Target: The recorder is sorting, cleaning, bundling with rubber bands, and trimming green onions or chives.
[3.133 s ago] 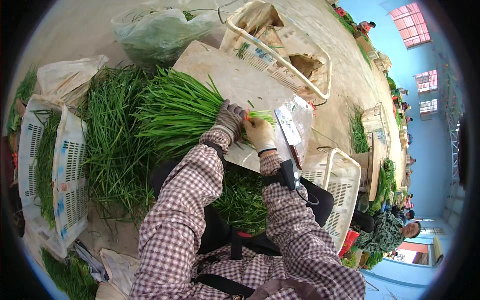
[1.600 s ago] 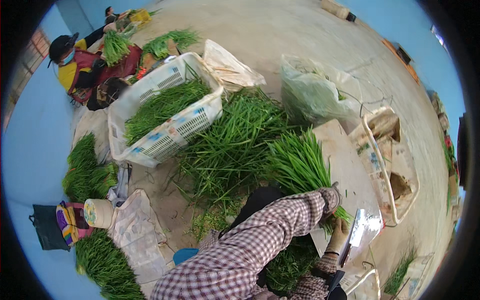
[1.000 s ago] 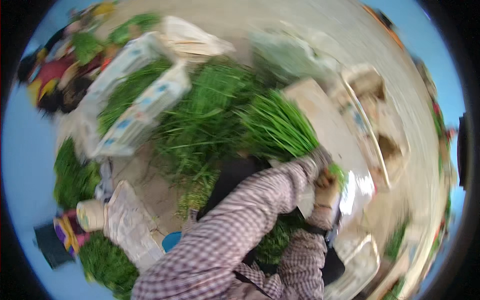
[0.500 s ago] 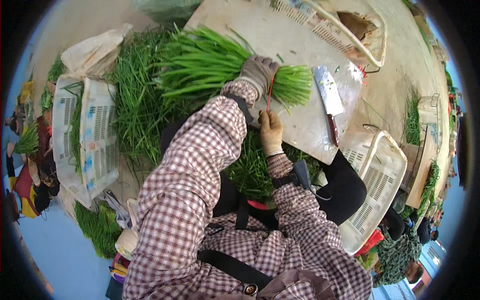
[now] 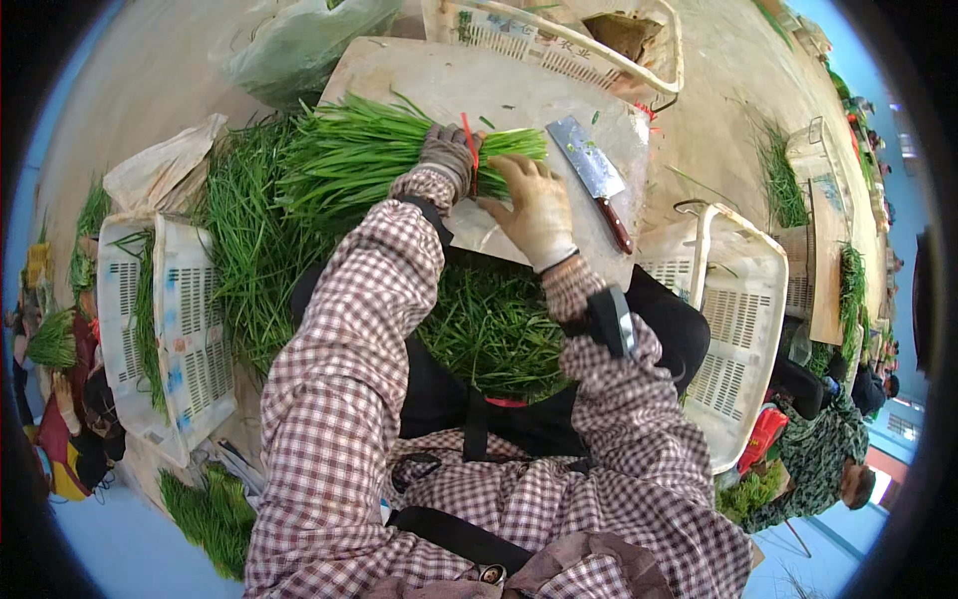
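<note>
A thick bundle of garlic chives (image 5: pixel 354 160) lies across a pale board (image 5: pixel 399 70), its cut ends to the right. My left hand (image 5: pixel 449 155), in a grey glove, is closed around the bundle near those ends. A thin red tie (image 5: pixel 470 140) stands up beside the left fingers and passes down over the stems. My right hand (image 5: pixel 534 208), in a tan glove, reaches to the stem ends with its fingers apart, nothing held. A cleaver (image 5: pixel 589 160) with a brown handle rests on the board to the right of the bundle.
Loose chives (image 5: pixel 249 240) are heaped on the left, with more chives (image 5: pixel 489 324) between my legs. White plastic crates stand at the left (image 5: pixel 190 329), right (image 5: pixel 738 329) and far side (image 5: pixel 519 40). Another person (image 5: pixel 818 449) sits at the lower right.
My right hand has let go of the red tie's end, opened, and moved up to the cut stems. My left hand still grips the bundle. The whole view has shifted.
</note>
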A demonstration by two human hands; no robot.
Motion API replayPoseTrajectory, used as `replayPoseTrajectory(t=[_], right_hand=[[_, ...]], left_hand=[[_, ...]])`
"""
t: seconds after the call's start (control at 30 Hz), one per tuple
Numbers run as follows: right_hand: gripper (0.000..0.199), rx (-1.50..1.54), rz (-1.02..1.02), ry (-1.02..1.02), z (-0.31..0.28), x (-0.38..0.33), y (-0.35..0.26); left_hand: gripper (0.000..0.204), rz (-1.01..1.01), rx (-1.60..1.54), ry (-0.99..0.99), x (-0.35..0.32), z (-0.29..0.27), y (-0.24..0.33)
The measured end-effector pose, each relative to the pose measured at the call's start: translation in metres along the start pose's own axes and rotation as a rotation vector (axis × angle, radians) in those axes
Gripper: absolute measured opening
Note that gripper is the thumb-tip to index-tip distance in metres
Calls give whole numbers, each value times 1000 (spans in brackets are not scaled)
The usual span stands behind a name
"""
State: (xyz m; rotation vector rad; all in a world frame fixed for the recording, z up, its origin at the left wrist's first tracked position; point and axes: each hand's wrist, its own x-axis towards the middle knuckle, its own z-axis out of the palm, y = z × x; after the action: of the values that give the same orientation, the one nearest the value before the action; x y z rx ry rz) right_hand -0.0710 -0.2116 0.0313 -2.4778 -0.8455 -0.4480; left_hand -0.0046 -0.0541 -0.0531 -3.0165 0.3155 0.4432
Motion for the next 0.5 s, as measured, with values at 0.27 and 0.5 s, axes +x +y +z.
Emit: replayPoseTrajectory(t=[0.27,0.5], right_hand=[[55,137,416,-75,46,40,14],[23,1143,823,-85,59,49,18]], left_hand=[[59,-21,-44,117,2,19,1],[58,-12,14,142,-4,25,-9]])
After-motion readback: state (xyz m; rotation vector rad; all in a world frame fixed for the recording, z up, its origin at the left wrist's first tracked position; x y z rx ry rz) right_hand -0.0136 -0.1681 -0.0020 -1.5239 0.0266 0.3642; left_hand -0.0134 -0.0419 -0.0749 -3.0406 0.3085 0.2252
